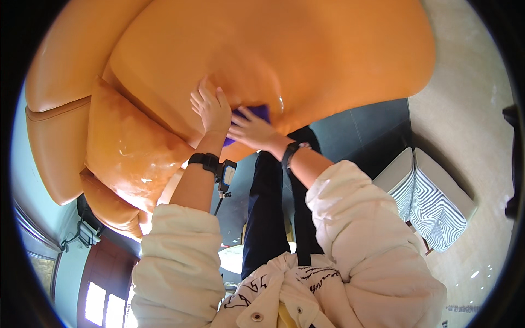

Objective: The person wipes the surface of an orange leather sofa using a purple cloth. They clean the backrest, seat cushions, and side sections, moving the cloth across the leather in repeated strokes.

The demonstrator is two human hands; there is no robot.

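Head view: purple cloth (262, 112) on orange sofa (350, 49)

Cloth at 12 o'clock, partly under the right hand (254, 131), fingers extended, not clenched. Left hand (214, 112) open, at the right's 10 o'clock. Likely light, soft, floppy, not fragile; best grabbed at its free 2 o'clock corner. Deep purple, plain where visible.

We record a deep purple cloth (261, 112) under the right hand (254, 130). The sofa (328, 60) around the grip is plain orange; the cushion (128, 142) to the left of it is the same orange. Nearer the body than the grip, we note cream sleeves (178, 262), black wristbands (203, 159) and black trousers (266, 208). Right of the grip, we find dark grey tiles (377, 123), pale beige flooring (459, 104) and a light grey chair (440, 216) with black-and-white wavy lines.
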